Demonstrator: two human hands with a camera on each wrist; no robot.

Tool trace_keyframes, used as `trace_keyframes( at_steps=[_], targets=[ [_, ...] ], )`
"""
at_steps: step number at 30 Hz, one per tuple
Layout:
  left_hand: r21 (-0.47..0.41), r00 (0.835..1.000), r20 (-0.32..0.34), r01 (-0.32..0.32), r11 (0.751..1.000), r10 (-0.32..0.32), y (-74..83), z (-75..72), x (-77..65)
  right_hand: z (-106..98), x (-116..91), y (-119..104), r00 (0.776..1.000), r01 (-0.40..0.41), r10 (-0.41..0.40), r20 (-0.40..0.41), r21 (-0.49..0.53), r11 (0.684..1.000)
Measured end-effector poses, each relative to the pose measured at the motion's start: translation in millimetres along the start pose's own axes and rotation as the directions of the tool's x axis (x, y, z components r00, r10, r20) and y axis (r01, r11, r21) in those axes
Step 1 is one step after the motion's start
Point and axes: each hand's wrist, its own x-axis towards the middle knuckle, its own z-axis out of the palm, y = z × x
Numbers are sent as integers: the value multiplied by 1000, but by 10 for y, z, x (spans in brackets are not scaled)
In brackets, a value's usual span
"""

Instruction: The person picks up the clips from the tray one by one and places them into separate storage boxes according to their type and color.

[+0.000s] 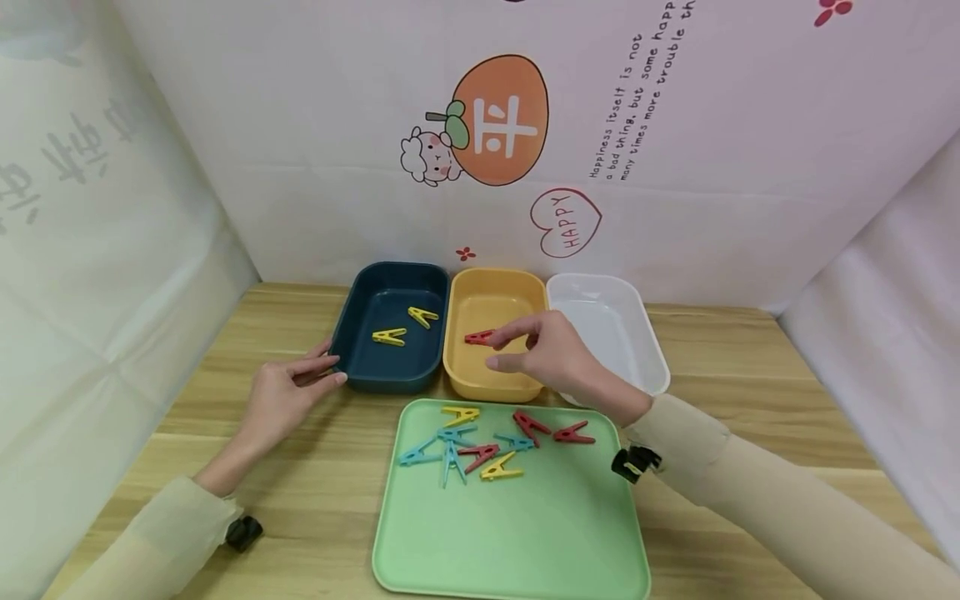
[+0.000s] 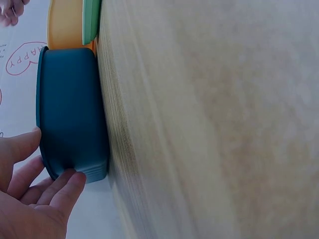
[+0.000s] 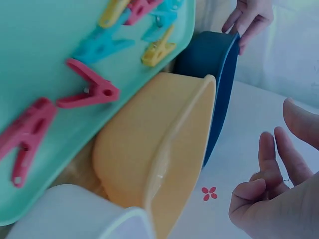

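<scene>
Right hand (image 1: pixel 558 354): holds fingers apart, thumb clear of forefinger, above orange bin (image 1: pixel 487 388).
Left hand (image 1: pixel 281 400): touches near-left corner of navy bin (image 1: pixel 386 383) with extended fingers.
Red clothespin (image 1: pixel 477 337): lies in orange bin.
Two yellow clothespins (image 1: pixel 389 337): lie apart in navy bin.
White bin (image 1: pixel 603 321): stands right of orange bin.
Green tray (image 1: pixel 510 533): carries red, yellow and blue clothespins (image 1: pixel 573 434).
Worktop (image 1: pixel 735 358): supports bins and tray.
</scene>
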Motion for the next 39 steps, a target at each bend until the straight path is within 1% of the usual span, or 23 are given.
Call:
trace_keyframes(
  at_steps=[6, 10, 14, 18, 23, 27, 29, 34, 36, 39],
  targets=[
    [9, 1000, 4, 4, 1000, -4, -1, -5, 4, -94, -256, 166, 1000, 22, -22, 9, -19, 1000],
    [15, 1000, 6, 9, 1000, -9, 0, -14, -1, -176, -420, 251, 1000, 7, -7, -17, -22, 1000],
    [21, 1000, 6, 12, 1000, -12, 1, -19, -9, -243, -551, 338, 999, 8, -10, -44, -31, 999],
    [18, 1000, 1, 10, 1000, -10, 2, -22, -16, -275, -636, 451, 998, 6, -7, -67, -14, 1000],
    [23, 1000, -1, 3, 1000, -3, 6, -20, -14, -284, -748, 578, 996, -37, 39, -76, 27, 999],
    [29, 1000, 1, 5, 1000, -5, 16, -19, -20, -267, -834, 642, 995, -44, 48, -92, 45, 998],
    [31, 1000, 0, 6, 999, -6, 24, -20, -24, -257, -874, 662, 994, -40, 44, -99, 47, 998],
    [31, 1000, 3, 13, 999, -13, 27, -11, -22, -238, -954, 704, 993, -68, 71, -91, 36, 997],
    [31, 1000, 3, 14, 999, -15, 28, -8, -21, -225, -972, 725, 993, -80, 82, -89, 23, 997],
    [32, 1000, 1, 13, 999, -13, 31, -5, -20, -201, -996, 760, 993, -77, 76, -91, -5, 997]
  ],
)
